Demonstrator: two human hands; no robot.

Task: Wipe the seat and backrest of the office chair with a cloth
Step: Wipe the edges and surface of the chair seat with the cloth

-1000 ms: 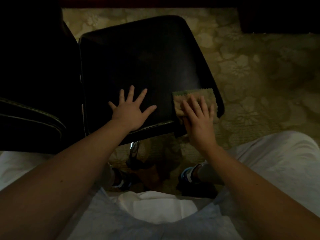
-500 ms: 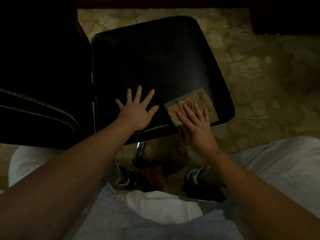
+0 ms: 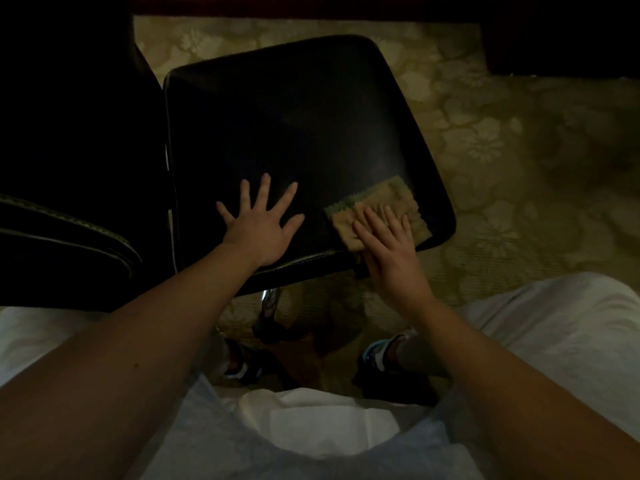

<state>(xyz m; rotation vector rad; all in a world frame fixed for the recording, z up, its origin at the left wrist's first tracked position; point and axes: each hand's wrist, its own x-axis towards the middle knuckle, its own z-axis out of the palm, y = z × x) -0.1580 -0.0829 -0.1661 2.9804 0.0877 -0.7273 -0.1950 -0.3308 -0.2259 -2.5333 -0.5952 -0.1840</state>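
Observation:
The black leather seat (image 3: 294,126) of the office chair fills the middle of the head view, with its dark backrest (image 3: 69,133) at the left. A tan cloth (image 3: 381,202) with zigzag edges lies flat on the seat's near right corner. My right hand (image 3: 388,247) presses flat on the cloth's near part, fingers together. Left of it, my left hand (image 3: 263,223) rests palm down on the bare seat near the front edge, fingers spread, holding nothing.
A chrome chair post (image 3: 270,303) shows under the seat's front edge. My feet in shoes (image 3: 377,355) stand on the beige flowered carpet (image 3: 502,150). Dark furniture (image 3: 561,32) stands at the far right. My white trousers (image 3: 554,334) fill the near edge.
The right hand and cloth slid left along the seat's front edge from the near right corner, then back right. The left hand stayed planted on the seat. My head shifted slightly.

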